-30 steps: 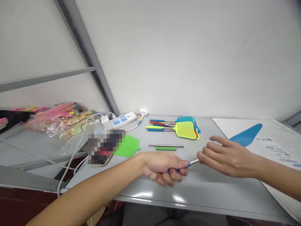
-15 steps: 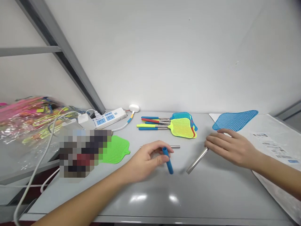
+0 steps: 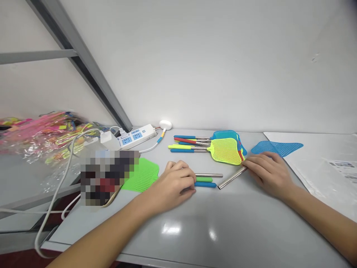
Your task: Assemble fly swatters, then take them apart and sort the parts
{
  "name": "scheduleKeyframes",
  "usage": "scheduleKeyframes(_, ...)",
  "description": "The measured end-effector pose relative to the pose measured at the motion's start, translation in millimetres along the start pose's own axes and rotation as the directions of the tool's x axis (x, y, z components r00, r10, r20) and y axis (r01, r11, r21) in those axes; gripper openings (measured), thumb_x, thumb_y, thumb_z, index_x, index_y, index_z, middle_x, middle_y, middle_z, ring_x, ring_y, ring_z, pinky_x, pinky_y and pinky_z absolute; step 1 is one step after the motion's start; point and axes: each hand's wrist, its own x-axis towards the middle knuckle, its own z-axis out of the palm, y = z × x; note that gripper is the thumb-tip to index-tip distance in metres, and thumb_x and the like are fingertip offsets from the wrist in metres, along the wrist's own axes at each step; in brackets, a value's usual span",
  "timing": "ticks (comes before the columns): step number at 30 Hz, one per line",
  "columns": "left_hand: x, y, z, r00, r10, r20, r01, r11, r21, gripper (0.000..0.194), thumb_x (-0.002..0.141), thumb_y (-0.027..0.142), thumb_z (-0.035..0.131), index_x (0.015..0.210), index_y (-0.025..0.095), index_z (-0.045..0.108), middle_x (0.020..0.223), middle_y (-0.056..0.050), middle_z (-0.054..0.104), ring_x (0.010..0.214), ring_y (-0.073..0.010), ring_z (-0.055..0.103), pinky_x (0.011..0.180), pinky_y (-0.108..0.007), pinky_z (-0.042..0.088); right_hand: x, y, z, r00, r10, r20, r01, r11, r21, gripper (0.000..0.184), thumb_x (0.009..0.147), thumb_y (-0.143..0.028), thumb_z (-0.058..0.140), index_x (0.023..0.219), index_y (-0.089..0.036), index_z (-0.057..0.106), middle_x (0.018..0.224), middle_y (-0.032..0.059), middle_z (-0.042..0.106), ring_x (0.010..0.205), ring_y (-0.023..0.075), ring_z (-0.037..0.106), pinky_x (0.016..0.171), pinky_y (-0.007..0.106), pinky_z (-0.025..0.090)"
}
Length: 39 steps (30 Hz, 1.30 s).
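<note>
Grey table (image 3: 189, 238), 2 bare hands low over it. Nearest: L hand (image 3: 175, 182), fingers curled over the near end of a blue tube (image 3: 205, 184); can't tell if gripping or loose. Blue tube lies just beside a green tube (image 3: 205, 179). R hand (image 3: 270, 174) grasps the upper end of a slanted rod (image 3: 232, 178), steel, lower end near blue tube's tip. Prob. best to lay blue tube flat, ease fingers off gently so it won't roll, w/ R hand holding its rod clear. Behind green tube, a loose rod (image 3: 213, 175), approx. parallel. Beyond R hand, a blue swatter head (image 3: 281, 148); joint w/ rod hidden. Farther: stack of swatters (image 3: 225, 152), then wall (image 3: 200, 67).
</note>
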Motion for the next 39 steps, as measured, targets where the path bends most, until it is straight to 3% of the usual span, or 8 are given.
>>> scheduleKeyframes(7,1.4,-3.7,-1.3,0.999,-0.042,0.000,0.042,0.999,-0.016,0.010,0.088,0.028,0.066,0.084,0.021,0.060,0.090,0.001,0.064,0.096,-0.0183,0.049,0.083,-0.036,0.027,6.6,-5.0,-0.4,0.996,-0.052,-0.074,0.054,0.998,0.032,0.024,0.088,-0.006,0.057,0.107,-0.018,0.060,0.096,0.0075,0.073,0.086,0.0180,0.067,0.086,0.037,0.043)
scheduleKeyframes(16,2.6,-1.5,-3.4,0.998,-0.060,-0.001,0.060,0.998,-0.033,0.026,0.079,0.043,0.074,0.086,0.022,0.060,0.093,0.001,0.063,0.095,-0.0189,0.049,0.086,-0.036,0.027,6.4,-4.6,-1.4,0.998,-0.060,-0.033,0.061,0.998,0.027,0.025,0.089,-0.003,0.054,0.107,-0.018,0.060,0.098,0.0074,0.072,0.089,0.0182,0.064,0.089,0.038,0.040)
scheduleKeyframes(21,1.9,-2.3,1.0,0.999,-0.051,-0.012,0.051,0.999,0.002,0.018,0.083,0.039,0.070,0.084,0.022,0.063,0.102,0.000,0.062,0.100,-0.0197,0.049,0.088,-0.037,0.027,5.1,-1.8,0.6,0.998,-0.063,0.007,0.063,0.998,0.023,0.027,0.089,-0.003,0.050,0.107,-0.019,0.061,0.101,0.0067,0.071,0.094,0.0186,0.063,0.091,0.037,0.039)
scheduleKeyframes(29,0.9,-8.3,-1.2,0.998,-0.058,-0.026,0.059,0.998,0.027,0.016,0.084,0.036,0.070,0.080,0.021,0.063,0.098,0.001,0.062,0.099,-0.0191,0.049,0.086,-0.036,0.027,3.3,3.1,1.7,0.998,-0.053,0.033,0.052,0.998,0.032,0.028,0.090,-0.002,0.048,0.107,-0.020,0.062,0.103,0.0066,0.070,0.095,0.0187,0.062,0.096,0.040,0.038)
scheduleKeyframes(39,2.8,-7.4,-0.5,0.996,-0.087,-0.026,0.087,0.996,0.011,0.018,0.082,0.033,0.072,0.093,0.024,0.063,0.099,0.001,0.062,0.097,-0.0194,0.050,0.088,-0.036,0.029,2.8,1.9,4.0,0.998,-0.051,0.032,0.049,0.997,0.056,0.027,0.091,-0.005,0.049,0.108,-0.022,0.063,0.105,0.0061,0.070,0.094,0.0185,0.063,0.096,0.040,0.037)
